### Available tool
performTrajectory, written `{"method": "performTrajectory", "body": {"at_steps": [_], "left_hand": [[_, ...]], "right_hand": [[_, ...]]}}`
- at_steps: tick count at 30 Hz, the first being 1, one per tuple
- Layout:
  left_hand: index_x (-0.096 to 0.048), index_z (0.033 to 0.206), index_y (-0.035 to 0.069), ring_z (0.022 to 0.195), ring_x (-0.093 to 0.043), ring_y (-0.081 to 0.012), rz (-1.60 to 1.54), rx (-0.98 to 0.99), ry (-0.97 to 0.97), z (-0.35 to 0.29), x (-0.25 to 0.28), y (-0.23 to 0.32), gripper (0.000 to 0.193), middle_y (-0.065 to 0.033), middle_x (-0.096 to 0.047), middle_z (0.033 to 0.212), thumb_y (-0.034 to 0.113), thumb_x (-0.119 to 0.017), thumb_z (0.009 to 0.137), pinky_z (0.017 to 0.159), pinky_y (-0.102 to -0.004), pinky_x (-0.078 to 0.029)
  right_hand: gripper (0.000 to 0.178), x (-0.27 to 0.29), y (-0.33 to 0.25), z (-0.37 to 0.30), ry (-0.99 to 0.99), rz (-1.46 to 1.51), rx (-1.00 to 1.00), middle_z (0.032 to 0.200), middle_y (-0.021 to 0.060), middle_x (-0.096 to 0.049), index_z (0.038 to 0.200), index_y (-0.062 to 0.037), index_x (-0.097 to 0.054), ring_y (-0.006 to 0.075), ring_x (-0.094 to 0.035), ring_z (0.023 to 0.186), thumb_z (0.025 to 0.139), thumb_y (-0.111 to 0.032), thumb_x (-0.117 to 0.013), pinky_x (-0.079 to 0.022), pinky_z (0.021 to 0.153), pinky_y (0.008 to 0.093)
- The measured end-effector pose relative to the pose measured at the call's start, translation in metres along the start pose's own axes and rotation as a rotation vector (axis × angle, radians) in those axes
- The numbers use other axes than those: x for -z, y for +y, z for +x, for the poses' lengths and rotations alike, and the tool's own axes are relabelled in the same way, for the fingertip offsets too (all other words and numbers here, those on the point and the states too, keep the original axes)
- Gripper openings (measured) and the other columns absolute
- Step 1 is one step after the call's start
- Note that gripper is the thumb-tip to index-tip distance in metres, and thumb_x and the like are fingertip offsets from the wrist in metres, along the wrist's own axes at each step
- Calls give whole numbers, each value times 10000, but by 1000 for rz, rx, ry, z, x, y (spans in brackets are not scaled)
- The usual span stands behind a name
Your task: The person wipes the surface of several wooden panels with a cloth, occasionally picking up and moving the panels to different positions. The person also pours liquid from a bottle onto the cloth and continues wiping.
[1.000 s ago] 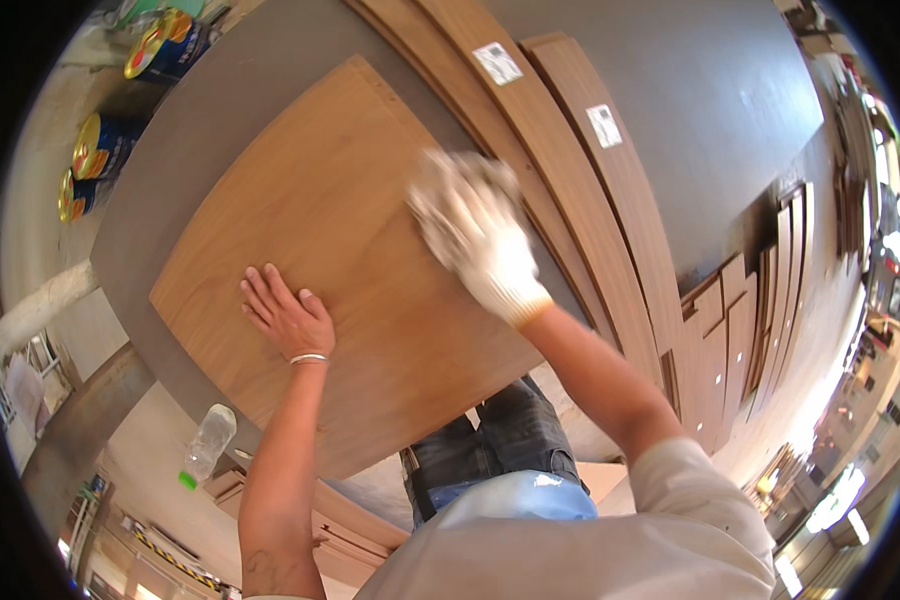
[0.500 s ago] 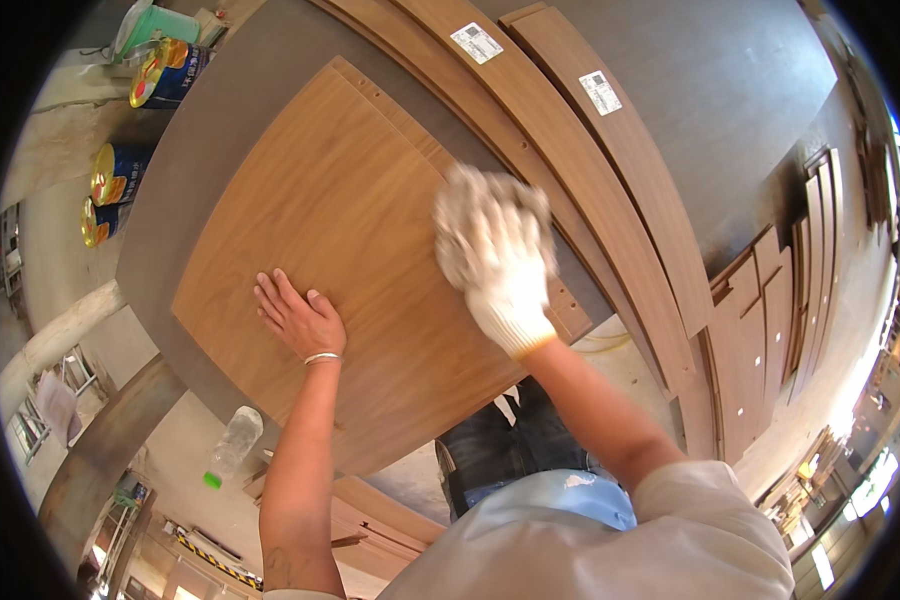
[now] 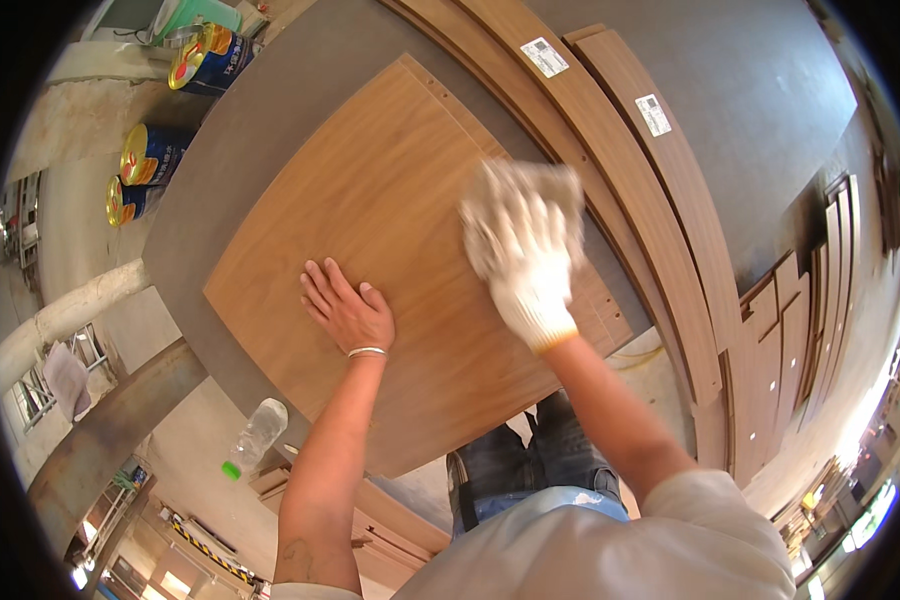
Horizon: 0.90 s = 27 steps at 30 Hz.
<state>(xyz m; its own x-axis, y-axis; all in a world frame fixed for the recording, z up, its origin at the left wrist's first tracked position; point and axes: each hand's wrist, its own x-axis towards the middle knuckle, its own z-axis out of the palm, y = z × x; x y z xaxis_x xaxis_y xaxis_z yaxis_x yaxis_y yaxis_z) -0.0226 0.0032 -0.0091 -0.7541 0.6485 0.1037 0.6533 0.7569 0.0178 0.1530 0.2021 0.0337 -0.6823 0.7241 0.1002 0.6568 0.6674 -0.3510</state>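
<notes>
A brown wood-grain panel (image 3: 370, 190) lies flat in front of me, with small holes along its right-hand edge strip. My left hand (image 3: 352, 312), bare with a thin white bracelet at the wrist, rests flat on the panel with fingers stretched out. My right hand (image 3: 532, 265) wears a white knitted glove. Under its fingers a crumpled greyish-brown rag (image 3: 488, 190) is pressed on the panel by the right edge. Motion blurs the rag and the gloved fingers.
The panel sits on a dark grey board (image 3: 185, 240). Long brown boards (image 3: 610, 170) with white labels lie to its right. At left are blue-and-yellow cans (image 3: 152, 153) and a clear plastic bottle (image 3: 262, 425) with a green cap. More wooden strips (image 3: 770, 350) lie at far right.
The whole view has shifted, so the panel and cans appear farther right. My gloved hand and the rag have slid slightly left on the panel. My left hand stays flat on it.
</notes>
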Motion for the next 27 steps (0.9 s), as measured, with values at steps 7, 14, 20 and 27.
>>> {"method": "performTrajectory", "body": {"at_steps": [7,14,20,27], "left_hand": [[-310,1590,2,1578,-187,-469,-19,-16,-59,6,-2,12,700,-262,-229,1703,255,-538,979,1257,-636,-153],[-325,1582,13,1575,-214,-444,65,43,-65,1,1,3,659,-245,-258,1697,277,-495,1002,1249,-631,-185],[-337,1587,42,1575,-232,-420,53,-5,-3,5,-10,14,634,-214,-284,1698,293,-481,1023,1240,-619,-206],[-334,1595,57,1581,-227,-402,99,33,-28,7,-20,-5,626,-203,-278,1708,301,-467,1034,1243,-613,-200]], "right_hand": [[388,-25,-11,68,154,0,7,1351,179,-618,1285,13,-650,355,-517,1270,952,-175,-583,-379,1102,485],[647,29,26,-182,-99,-34,-459,1585,273,-466,1459,36,-561,430,-340,1538,813,10,-569,-169,1288,571],[501,-24,-7,-2,182,63,-235,1551,249,-500,1452,-6,-574,429,-416,1474,1017,-233,-474,-217,1265,561],[440,-7,-7,-82,108,15,-394,1533,193,-536,1397,-26,-614,367,-409,1490,1054,-248,-451,-190,1287,540]]}}
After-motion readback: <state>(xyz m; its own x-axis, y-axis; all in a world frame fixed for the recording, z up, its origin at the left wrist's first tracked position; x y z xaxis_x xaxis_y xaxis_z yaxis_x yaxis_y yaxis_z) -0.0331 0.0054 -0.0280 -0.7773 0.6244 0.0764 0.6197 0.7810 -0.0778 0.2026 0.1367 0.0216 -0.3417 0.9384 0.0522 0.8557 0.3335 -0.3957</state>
